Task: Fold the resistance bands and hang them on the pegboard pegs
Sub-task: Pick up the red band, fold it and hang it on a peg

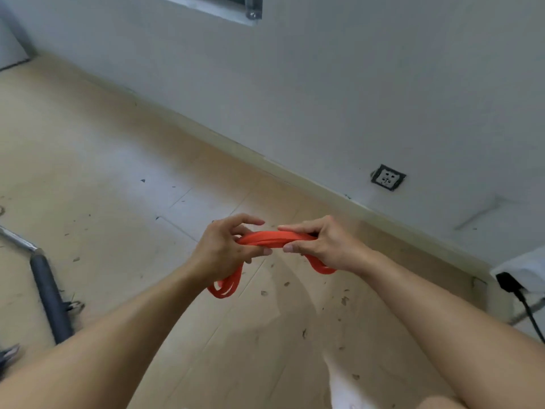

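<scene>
An orange-red resistance band [272,239] is bunched into several layers and held in the air above the floor between both hands. My left hand [224,249] grips its left part, and folded loops hang down below that wrist. My right hand [321,245] pinches the right part between thumb and fingers, with a short loop drooping under the palm. The two hands are almost touching at the thumbs. No pegboard or pegs are in view.
A pale wooden floor [118,178] with scattered debris runs to a white wall [354,84] carrying a power socket [387,177]. A dark padded bar with a metal rod [48,290] lies at the left. A black plug and cable [513,287] sit at the right edge.
</scene>
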`<state>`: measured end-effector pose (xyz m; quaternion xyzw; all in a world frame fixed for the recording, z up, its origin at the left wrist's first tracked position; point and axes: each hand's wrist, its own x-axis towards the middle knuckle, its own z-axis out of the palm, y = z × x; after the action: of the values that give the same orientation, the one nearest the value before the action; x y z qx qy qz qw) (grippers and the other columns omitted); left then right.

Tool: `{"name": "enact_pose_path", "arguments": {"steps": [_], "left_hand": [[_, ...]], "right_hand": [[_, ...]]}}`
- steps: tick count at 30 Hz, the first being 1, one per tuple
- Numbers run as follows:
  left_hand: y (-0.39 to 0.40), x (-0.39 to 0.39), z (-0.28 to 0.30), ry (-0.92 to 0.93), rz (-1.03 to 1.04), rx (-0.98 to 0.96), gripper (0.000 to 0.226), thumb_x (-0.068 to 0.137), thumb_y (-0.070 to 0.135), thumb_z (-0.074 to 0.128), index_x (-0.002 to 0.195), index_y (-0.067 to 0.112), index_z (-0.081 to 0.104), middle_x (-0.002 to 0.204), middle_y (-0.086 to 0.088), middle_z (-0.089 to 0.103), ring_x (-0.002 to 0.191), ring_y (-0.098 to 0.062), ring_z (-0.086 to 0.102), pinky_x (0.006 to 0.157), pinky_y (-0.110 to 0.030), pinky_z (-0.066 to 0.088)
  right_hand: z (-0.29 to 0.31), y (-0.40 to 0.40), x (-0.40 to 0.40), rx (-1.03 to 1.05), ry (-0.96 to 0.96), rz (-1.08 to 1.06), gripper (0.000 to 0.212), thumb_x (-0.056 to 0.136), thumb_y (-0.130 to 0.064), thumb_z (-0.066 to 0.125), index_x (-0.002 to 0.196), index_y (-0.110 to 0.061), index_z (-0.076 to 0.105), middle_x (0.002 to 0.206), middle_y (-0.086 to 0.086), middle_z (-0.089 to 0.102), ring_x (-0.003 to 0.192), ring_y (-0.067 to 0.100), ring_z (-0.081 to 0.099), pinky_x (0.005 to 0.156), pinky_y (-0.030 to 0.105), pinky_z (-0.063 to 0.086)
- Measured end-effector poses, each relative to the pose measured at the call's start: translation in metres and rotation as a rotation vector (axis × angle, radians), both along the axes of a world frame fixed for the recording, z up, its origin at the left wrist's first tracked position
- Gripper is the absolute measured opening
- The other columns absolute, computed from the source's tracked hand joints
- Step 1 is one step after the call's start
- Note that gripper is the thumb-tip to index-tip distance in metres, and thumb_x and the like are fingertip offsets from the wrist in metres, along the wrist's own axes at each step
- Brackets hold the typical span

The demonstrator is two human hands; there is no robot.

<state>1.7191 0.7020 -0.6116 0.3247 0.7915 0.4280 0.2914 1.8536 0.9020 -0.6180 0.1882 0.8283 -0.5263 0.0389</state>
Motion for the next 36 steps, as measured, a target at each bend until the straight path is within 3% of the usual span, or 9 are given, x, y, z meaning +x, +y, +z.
{"name": "enact_pose_path", "arguments": {"steps": [3,7,10,12,16,23,27,31,36], "left_hand": [[0.02,-0.006,0.022,-0.015,0.073,0.067,0.052,0.069,0.024,0.089,0.118,0.026,0.074,0.086,0.01,0.076,0.07,-0.008,0.072,0.074,-0.025,0.06],[0.034,-0.004,0.107,-0.025,-0.052,-0.031,0.044,0.071,0.03,0.088,0.114,0.029,0.075,0.079,0.022,0.074,0.067,-0.005,0.07,0.068,-0.019,0.055],[0.05,0.001,0.21,-0.064,-0.078,-0.068,0.04,0.073,0.03,0.088,0.111,0.031,0.077,0.077,0.019,0.076,0.063,-0.006,0.069,0.061,-0.014,0.051],[0.063,0.005,0.288,-0.087,-0.095,-0.053,0.034,0.077,0.028,0.086,0.109,0.033,0.078,0.075,0.013,0.076,0.062,-0.005,0.069,0.06,-0.014,0.051],[0.093,0.01,0.447,-0.074,-0.201,-0.013,0.03,0.084,0.018,0.08,0.098,0.045,0.077,0.074,0.002,0.076,0.058,-0.005,0.066,0.058,-0.013,0.05],[0.157,0.019,0.653,0.158,-0.397,0.024,0.029,0.085,0.03,0.079,0.098,0.055,0.071,0.075,0.017,0.075,0.068,-0.004,0.068,0.065,-0.018,0.056],[0.194,0.034,0.704,0.295,-0.435,0.105,0.029,0.084,0.035,0.078,0.1,0.056,0.068,0.077,0.021,0.073,0.071,-0.005,0.069,0.067,-0.018,0.056],[0.222,0.036,0.728,0.353,-0.458,0.15,0.029,0.083,0.038,0.079,0.092,0.062,0.066,0.077,0.023,0.072,0.071,-0.005,0.066,0.066,-0.013,0.051],[0.253,0.006,0.755,0.388,-0.462,0.169,0.032,0.082,0.035,0.081,0.089,0.061,0.064,0.079,0.029,0.069,0.074,0.001,0.062,0.064,-0.008,0.046]], "right_hand": [[0.019,0.017,-0.011,-0.105,-0.016,-0.106,0.038,0.084,-0.031,0.085,0.121,-0.033,0.078,0.09,-0.014,0.08,0.074,-0.001,0.065,0.082,0.023,0.046],[0.107,0.033,0.0,-0.081,-0.109,-0.066,0.035,0.082,-0.037,0.087,0.115,-0.043,0.078,0.099,-0.025,0.078,0.089,-0.004,0.07,0.086,0.017,0.048],[0.209,0.043,0.012,-0.046,-0.101,-0.106,0.033,0.08,-0.035,0.088,0.1,-0.057,0.075,0.087,-0.015,0.076,0.078,0.006,0.065,0.074,0.022,0.045],[0.29,0.052,0.019,-0.032,-0.092,-0.146,0.034,0.08,-0.035,0.088,0.101,-0.057,0.074,0.092,-0.01,0.076,0.083,0.01,0.068,0.075,0.021,0.045],[0.456,0.076,0.038,-0.058,-0.064,-0.207,0.04,0.079,-0.027,0.09,0.116,-0.038,0.078,0.095,-0.03,0.075,0.096,-0.014,0.067,0.082,0.002,0.042],[0.665,0.115,0.079,0.054,0.016,-0.298,0.034,0.079,-0.029,0.09,0.111,-0.037,0.081,0.097,-0.015,0.08,0.092,0.01,0.075,0.087,0.027,0.058],[0.725,0.138,0.104,0.12,0.079,-0.355,0.032,0.083,-0.03,0.087,0.113,-0.038,0.079,0.096,-0.018,0.079,0.091,-0.001,0.07,0.082,0.012,0.05],[0.754,0.153,0.115,0.159,0.134,-0.405,0.03,0.082,-0.031,0.087,0.109,-0.043,0.079,0.097,-0.012,0.08,0.092,0.012,0.074,0.087,0.032,0.061],[0.775,0.166,0.087,0.185,0.203,-0.455,0.032,0.085,-0.028,0.084,0.115,-0.037,0.077,0.094,0.006,0.08,0.082,0.031,0.074,0.072,0.04,0.06]]}}
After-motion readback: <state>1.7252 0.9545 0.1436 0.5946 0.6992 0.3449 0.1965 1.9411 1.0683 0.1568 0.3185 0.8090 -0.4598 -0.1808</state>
